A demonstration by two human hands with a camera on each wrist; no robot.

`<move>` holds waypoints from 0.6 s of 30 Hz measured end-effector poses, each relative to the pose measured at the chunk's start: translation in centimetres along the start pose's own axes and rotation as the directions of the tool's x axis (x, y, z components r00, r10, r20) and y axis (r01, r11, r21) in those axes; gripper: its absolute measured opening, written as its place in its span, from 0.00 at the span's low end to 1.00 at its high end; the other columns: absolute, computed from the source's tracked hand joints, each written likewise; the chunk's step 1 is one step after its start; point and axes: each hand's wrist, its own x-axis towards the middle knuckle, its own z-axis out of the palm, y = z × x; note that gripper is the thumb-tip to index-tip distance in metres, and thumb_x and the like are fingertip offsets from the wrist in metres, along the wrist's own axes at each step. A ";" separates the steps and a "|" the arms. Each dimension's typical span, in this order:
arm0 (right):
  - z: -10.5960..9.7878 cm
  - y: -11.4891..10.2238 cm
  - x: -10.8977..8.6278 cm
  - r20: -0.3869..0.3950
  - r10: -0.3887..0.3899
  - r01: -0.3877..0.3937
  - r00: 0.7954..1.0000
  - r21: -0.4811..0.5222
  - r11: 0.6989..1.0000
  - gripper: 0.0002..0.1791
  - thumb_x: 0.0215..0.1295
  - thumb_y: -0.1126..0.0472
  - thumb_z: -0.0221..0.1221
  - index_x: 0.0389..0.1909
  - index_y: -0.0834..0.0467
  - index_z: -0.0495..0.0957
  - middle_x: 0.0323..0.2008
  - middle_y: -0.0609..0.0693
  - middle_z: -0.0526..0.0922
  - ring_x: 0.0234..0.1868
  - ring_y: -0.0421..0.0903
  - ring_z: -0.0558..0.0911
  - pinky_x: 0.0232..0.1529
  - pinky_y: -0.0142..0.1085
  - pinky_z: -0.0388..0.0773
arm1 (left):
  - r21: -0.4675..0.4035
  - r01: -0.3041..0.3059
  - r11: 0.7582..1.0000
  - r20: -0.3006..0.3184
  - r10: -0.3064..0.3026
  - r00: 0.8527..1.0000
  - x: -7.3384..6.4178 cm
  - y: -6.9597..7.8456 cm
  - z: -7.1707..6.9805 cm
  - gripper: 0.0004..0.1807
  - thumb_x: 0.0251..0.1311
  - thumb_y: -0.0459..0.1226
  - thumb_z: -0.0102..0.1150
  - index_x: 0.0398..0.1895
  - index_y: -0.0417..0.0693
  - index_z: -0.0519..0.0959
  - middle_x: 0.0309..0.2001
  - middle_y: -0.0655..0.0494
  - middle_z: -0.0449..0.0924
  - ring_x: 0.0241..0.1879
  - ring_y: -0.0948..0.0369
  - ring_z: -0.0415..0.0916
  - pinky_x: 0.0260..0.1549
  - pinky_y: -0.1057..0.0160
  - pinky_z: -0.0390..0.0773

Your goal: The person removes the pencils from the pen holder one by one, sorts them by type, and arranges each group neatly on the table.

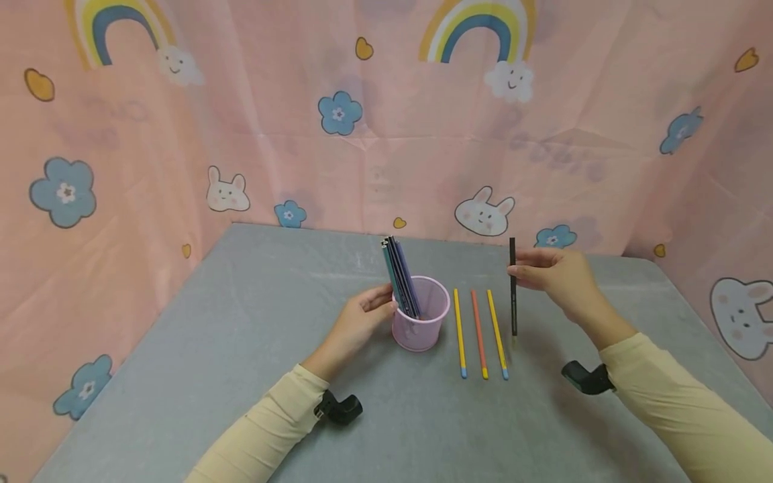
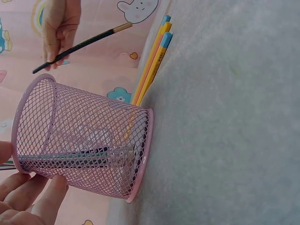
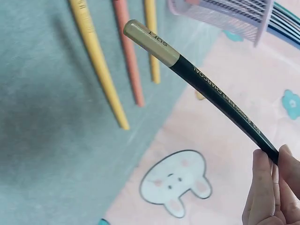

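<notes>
My left hand (image 1: 362, 318) grips the rim of a pink mesh pencil cup (image 2: 84, 126), thumb on one side and fingers against the mesh. Several dark and teal pencils (image 1: 400, 278) lean together inside the cup, toward that hand. My right hand (image 1: 558, 278) pinches a black charcoal pencil (image 3: 220, 103) between thumb and fingers. It is held upright, with its gold end marked "SOFT" pointing down. In the head view it appears just right of a row of three pencils: a yellow pencil (image 1: 459, 332), an orange pencil (image 1: 479, 332) and another yellow pencil (image 1: 498, 332).
The grey table (image 1: 241, 335) reaches back to a pink printed cloth (image 1: 272, 134) hanging behind and at both sides. A black wrist device (image 1: 341, 408) sits by the left sleeve, and another black device (image 1: 586, 378) by the right sleeve.
</notes>
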 end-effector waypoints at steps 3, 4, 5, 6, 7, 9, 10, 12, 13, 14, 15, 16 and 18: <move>0.0 0.7 0.2 0.019 0.029 -0.029 0.999 0.000 1.000 0.32 0.57 0.50 0.62 0.57 0.66 0.70 0.38 0.41 0.83 0.35 0.28 0.82 0.41 0.31 0.80 | 0.008 -0.002 1.000 0.003 0.002 1.000 0.0 0.0 0.0 0.25 0.61 0.36 0.56 0.61 0.39 0.69 0.57 0.43 0.75 0.57 0.55 0.73 0.57 0.58 0.72; -0.1 0.9 0.2 0.024 0.036 -0.036 0.999 -0.001 0.999 0.32 0.58 0.50 0.62 0.57 0.66 0.70 0.38 0.42 0.82 0.35 0.29 0.82 0.41 0.32 0.80 | 0.008 -0.001 1.000 0.004 0.001 1.000 0.0 0.1 0.0 0.25 0.61 0.35 0.56 0.61 0.39 0.69 0.57 0.43 0.75 0.57 0.55 0.73 0.57 0.58 0.71; -0.1 1.2 0.2 0.026 0.042 -0.042 0.999 -0.007 0.999 0.31 0.58 0.50 0.62 0.57 0.67 0.70 0.39 0.44 0.82 0.35 0.29 0.82 0.41 0.32 0.81 | 0.009 -0.001 1.000 0.006 0.000 1.000 0.0 0.1 0.0 0.25 0.61 0.35 0.56 0.61 0.39 0.69 0.57 0.43 0.75 0.57 0.55 0.73 0.57 0.58 0.71; -0.1 1.4 0.2 0.026 0.045 -0.045 0.999 -0.013 0.999 0.31 0.58 0.51 0.62 0.57 0.67 0.70 0.40 0.45 0.82 0.35 0.29 0.82 0.41 0.32 0.81 | 0.011 -0.002 1.000 0.007 0.002 1.000 -0.1 0.2 0.1 0.25 0.61 0.35 0.56 0.61 0.39 0.69 0.57 0.43 0.75 0.57 0.55 0.73 0.57 0.58 0.71; -0.1 1.6 0.2 0.026 0.046 -0.046 0.999 -0.022 0.999 0.31 0.58 0.51 0.62 0.57 0.67 0.70 0.41 0.47 0.82 0.35 0.28 0.82 0.41 0.32 0.81 | 0.012 -0.003 1.000 0.007 0.003 1.000 -0.1 0.2 0.1 0.25 0.61 0.35 0.56 0.61 0.39 0.69 0.57 0.43 0.75 0.57 0.55 0.73 0.57 0.58 0.72; -0.1 2.0 0.2 0.024 0.052 -0.051 0.998 -0.029 0.998 0.30 0.59 0.52 0.62 0.56 0.68 0.70 0.43 0.51 0.82 0.34 0.28 0.81 0.41 0.32 0.81 | 0.008 -0.002 1.000 0.005 0.001 1.000 -0.1 0.3 0.1 0.25 0.60 0.35 0.56 0.61 0.39 0.69 0.57 0.43 0.75 0.57 0.55 0.73 0.56 0.58 0.72; -0.2 2.2 0.2 0.026 0.058 -0.057 0.998 -0.030 0.998 0.29 0.59 0.53 0.62 0.56 0.68 0.70 0.43 0.52 0.82 0.34 0.28 0.81 0.41 0.33 0.81 | 0.004 -0.002 1.000 0.003 0.002 1.000 -0.2 0.3 0.1 0.25 0.60 0.35 0.56 0.61 0.39 0.69 0.56 0.43 0.75 0.56 0.55 0.73 0.56 0.59 0.72; -0.2 2.6 0.3 0.039 0.074 -0.074 0.996 -0.017 0.997 0.29 0.59 0.54 0.62 0.56 0.69 0.70 0.43 0.51 0.82 0.34 0.28 0.81 0.41 0.35 0.81 | -0.003 0.001 1.000 0.000 -0.001 1.000 -0.2 0.3 0.1 0.25 0.60 0.35 0.56 0.61 0.39 0.69 0.56 0.43 0.75 0.56 0.55 0.73 0.56 0.58 0.72; -0.2 2.9 0.4 0.046 0.085 -0.084 0.995 -0.011 0.996 0.29 0.60 0.55 0.62 0.56 0.70 0.70 0.42 0.50 0.82 0.34 0.28 0.81 0.41 0.35 0.81 | -0.005 0.000 1.000 -0.001 0.000 1.000 -0.2 0.3 0.1 0.25 0.60 0.35 0.56 0.61 0.39 0.69 0.56 0.43 0.75 0.56 0.55 0.73 0.56 0.58 0.72; -0.1 3.2 0.5 0.052 0.099 -0.099 0.994 -0.008 0.995 0.29 0.59 0.55 0.62 0.56 0.70 0.70 0.42 0.51 0.83 0.34 0.29 0.81 0.42 0.36 0.81 | -0.004 -0.001 1.000 -0.002 0.001 1.000 -0.2 0.3 0.1 0.25 0.60 0.35 0.56 0.61 0.39 0.69 0.56 0.43 0.75 0.56 0.55 0.73 0.57 0.58 0.72; -0.1 3.4 0.6 0.057 0.114 -0.114 0.992 -0.003 0.993 0.29 0.59 0.55 0.62 0.56 0.70 0.70 0.42 0.51 0.83 0.35 0.29 0.81 0.42 0.36 0.81 | -0.005 0.001 1.000 -0.003 -0.001 1.000 -0.2 0.3 0.1 0.25 0.60 0.35 0.56 0.61 0.40 0.69 0.56 0.44 0.75 0.57 0.55 0.73 0.57 0.57 0.71; -0.1 3.7 0.7 0.064 0.124 -0.124 0.990 -0.005 0.992 0.29 0.59 0.55 0.62 0.56 0.70 0.70 0.43 0.52 0.83 0.35 0.30 0.81 0.43 0.37 0.80 | -0.003 0.002 1.000 -0.003 -0.002 1.000 -0.2 0.3 0.1 0.25 0.60 0.35 0.56 0.61 0.40 0.69 0.56 0.44 0.75 0.57 0.55 0.73 0.57 0.57 0.71; 0.0 4.2 0.9 0.069 0.146 -0.146 0.987 -0.013 0.989 0.29 0.60 0.55 0.61 0.56 0.70 0.70 0.43 0.53 0.83 0.35 0.31 0.82 0.44 0.38 0.80 | 0.004 0.004 1.000 -0.001 -0.004 1.000 -0.2 0.3 0.1 0.25 0.61 0.36 0.56 0.61 0.41 0.69 0.57 0.45 0.75 0.57 0.56 0.72 0.57 0.56 0.71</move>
